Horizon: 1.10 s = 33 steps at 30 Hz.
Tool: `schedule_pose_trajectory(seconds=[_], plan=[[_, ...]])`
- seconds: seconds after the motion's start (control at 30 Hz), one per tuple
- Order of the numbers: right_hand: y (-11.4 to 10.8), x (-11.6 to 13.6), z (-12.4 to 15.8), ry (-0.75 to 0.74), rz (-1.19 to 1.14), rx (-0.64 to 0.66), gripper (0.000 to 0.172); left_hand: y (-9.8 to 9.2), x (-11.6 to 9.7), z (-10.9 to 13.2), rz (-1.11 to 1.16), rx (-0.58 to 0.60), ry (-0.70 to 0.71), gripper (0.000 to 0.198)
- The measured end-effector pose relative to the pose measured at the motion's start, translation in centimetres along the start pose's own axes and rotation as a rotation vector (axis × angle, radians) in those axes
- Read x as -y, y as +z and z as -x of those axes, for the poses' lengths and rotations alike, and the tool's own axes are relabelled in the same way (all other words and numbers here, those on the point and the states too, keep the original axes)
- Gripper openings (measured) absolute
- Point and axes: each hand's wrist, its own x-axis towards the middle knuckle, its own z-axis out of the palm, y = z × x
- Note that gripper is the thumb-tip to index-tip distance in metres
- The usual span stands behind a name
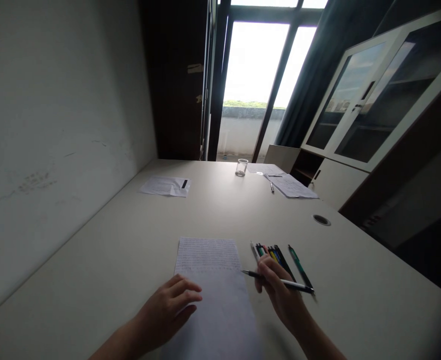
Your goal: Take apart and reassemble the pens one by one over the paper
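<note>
Left hand [173, 302] at the sheet's left edge, fingers loosely bent and a little spread, holding nothing; we cannot tell whether the fingertips press the paper or hang just over it. Right hand [276, 290] closed around a black-and-white pen [297, 286], gripped between thumb and fingers, its tip aimed left at the sheet's right edge; contact there we cannot make out. The sheet [220, 300] lies on the pale desk [93, 280] directly before us, between the two hands, with close handwritten lines across the far part and bare paper nearer. Just beyond the right hand we note a row of pens [275, 254], side by side, showing white, black, red and yellow. A green pen [297, 261] lies slightly apart, to their right. Farther off we see a round desk insert [321, 220] at right, a creased paper [164, 186] near the wall at left, a clear glass [241, 168] upright near the far edge, and more papers [293, 186] to its right. Bright window [258, 60] behind; glass-doored cabinet [385, 120] to our right.
</note>
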Motion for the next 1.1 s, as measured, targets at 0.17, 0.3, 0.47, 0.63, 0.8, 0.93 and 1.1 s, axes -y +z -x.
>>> schedule_pose_trajectory(seconds=[0.17, 0.3, 0.47, 0.63, 0.8, 0.93, 1.1], plan=[[2.1, -0.7, -1.4, 0.095, 0.078, 0.107, 0.049, 0.6, 0.1, -1.3, -0.207, 0.054, 0.07, 0.025], [3.4, -0.9, -2.8, 0.154, 0.197, 0.244, 0.049, 1.1, 0.3, -3.1, -0.266, 0.114, 0.119, 0.025], [4.0, -2.1, -3.9, 0.103, 0.42, 0.287, 0.026, 2.0, 0.6, -4.2, -0.25, 0.163, 0.116, 0.03], [3.6, -3.7, -4.4, 0.157, 0.496, 0.282, 0.027, 2.5, 1.1, -4.1, -0.267, 0.185, 0.108, 0.037], [3.6, -3.9, -4.5, 0.216, 0.522, 0.292, 0.031, 2.7, 1.2, -4.2, -0.284, 0.224, 0.109, 0.038], [3.8, -3.6, -4.4, 0.229, 0.514, 0.295, 0.031, 2.9, 1.3, -4.2, -0.313, 0.253, 0.084, 0.038], [4.0, -3.3, -4.6, 0.238, 0.527, 0.296, 0.029, 3.0, 1.4, -4.2, -0.33, 0.266, 0.076, 0.038]])
